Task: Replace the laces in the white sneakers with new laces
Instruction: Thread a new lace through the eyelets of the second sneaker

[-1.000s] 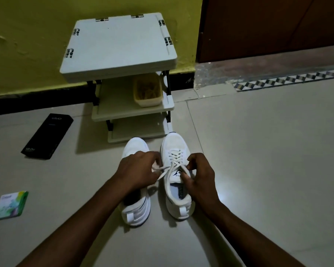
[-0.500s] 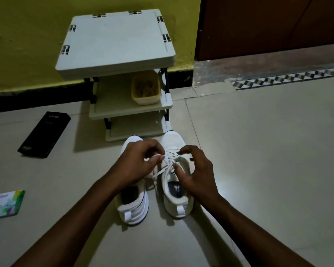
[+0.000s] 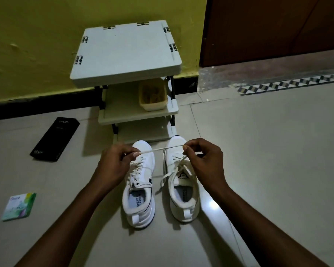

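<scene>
Two white sneakers stand side by side on the floor, toes pointing away from me. The left sneaker (image 3: 141, 191) has loose laces. The right sneaker (image 3: 181, 187) has its lace (image 3: 162, 149) partly pulled out. A stretch of that lace runs taut between my hands above the toes. My left hand (image 3: 114, 166) pinches one end over the left sneaker. My right hand (image 3: 202, 160) pinches the other part over the right sneaker, from where the lace drops down to the eyelets.
A white three-tier plastic rack (image 3: 127, 54) stands against the yellow wall just beyond the sneakers, with a small beige tub (image 3: 152, 97) on its middle shelf. A black phone box (image 3: 54, 139) and a small green-white packet (image 3: 19, 207) lie on the floor at left. A brown door (image 3: 278, 26) is at right.
Both hands have lifted and spread apart, drawing a length of the right sneaker's lace out and stretching it taut between them. The left sneaker's laces are now uncovered.
</scene>
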{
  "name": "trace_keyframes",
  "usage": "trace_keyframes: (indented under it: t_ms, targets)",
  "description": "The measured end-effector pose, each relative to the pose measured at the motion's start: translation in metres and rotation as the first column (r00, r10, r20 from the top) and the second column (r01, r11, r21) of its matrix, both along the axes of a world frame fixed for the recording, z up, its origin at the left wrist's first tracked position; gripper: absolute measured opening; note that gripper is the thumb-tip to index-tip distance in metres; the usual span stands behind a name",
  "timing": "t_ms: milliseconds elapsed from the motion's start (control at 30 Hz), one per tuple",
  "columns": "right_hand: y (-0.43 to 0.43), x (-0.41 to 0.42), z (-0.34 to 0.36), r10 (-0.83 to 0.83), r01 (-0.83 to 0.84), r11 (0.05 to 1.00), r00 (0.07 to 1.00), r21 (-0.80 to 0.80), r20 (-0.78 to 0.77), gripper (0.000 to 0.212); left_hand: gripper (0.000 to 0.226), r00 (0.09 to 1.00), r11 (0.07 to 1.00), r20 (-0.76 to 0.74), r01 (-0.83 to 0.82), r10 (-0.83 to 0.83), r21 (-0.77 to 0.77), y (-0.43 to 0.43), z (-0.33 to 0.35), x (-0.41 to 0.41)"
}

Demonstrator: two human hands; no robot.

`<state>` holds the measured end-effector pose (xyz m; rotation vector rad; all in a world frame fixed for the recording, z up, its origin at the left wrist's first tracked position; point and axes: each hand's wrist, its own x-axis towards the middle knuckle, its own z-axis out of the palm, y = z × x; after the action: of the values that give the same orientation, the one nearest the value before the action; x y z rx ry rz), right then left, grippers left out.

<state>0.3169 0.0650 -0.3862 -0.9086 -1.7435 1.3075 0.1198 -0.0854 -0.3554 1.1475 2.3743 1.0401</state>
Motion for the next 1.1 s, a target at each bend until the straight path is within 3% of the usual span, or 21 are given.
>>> trace_keyframes:
  t_ms: [200,300,367,433,500,633,767,967,1100]
  targets:
    - [0.005,0.001,-0.008,-0.087,0.085,0.996,0.994,0.025,0.064,0.009,0.021,0.945,0.966,-0.325,-0.039,-0.048,-0.255,-0.01,-0.014,-0.01]
    - [0.006,0.006,-0.013,-0.105,0.102,0.994,0.988,0.036,0.114,0.006,0.015,0.899,0.963,-0.437,-0.117,-0.001,-0.243,-0.007,-0.01,0.002]
    - [0.005,0.015,-0.017,-0.113,0.102,0.992,0.98,0.079,0.163,0.009,0.015,0.956,0.982,-0.282,-0.121,0.078,-0.142,0.0,-0.004,0.015]
    - [0.003,0.026,-0.022,-0.074,0.048,0.991,0.973,0.122,0.217,0.016,0.017,0.985,0.987,0.082,-0.144,0.15,-0.069,0.011,-0.001,0.026]
    - [-0.002,0.036,-0.026,0.007,-0.045,0.99,0.963,0.134,0.269,0.025,0.018,0.933,0.99,0.331,-0.131,0.138,-0.045,0.022,0.0,0.039]
    - [-0.009,0.047,-0.029,0.172,-0.244,0.956,0.916,0.161,0.363,0.033,0.009,0.828,0.989,0.552,-0.14,0.097,0.036,0.041,-0.002,0.073]
    - [-0.012,0.051,-0.033,0.144,-0.183,0.976,0.946,0.114,0.29,0.024,0.012,0.781,0.988,0.616,-0.151,0.101,0.029,0.05,-0.015,0.092]
    - [-0.01,0.053,-0.041,0.053,-0.034,0.986,0.992,-0.166,0.113,0.022,0.016,0.842,0.984,0.517,-0.18,0.154,0.0,0.053,-0.029,0.105]
    - [-0.008,0.054,-0.044,0.053,-0.042,0.957,0.998,-0.286,0.03,0.023,0.019,0.793,0.957,0.566,-0.29,0.226,0.024,0.057,-0.034,0.114]
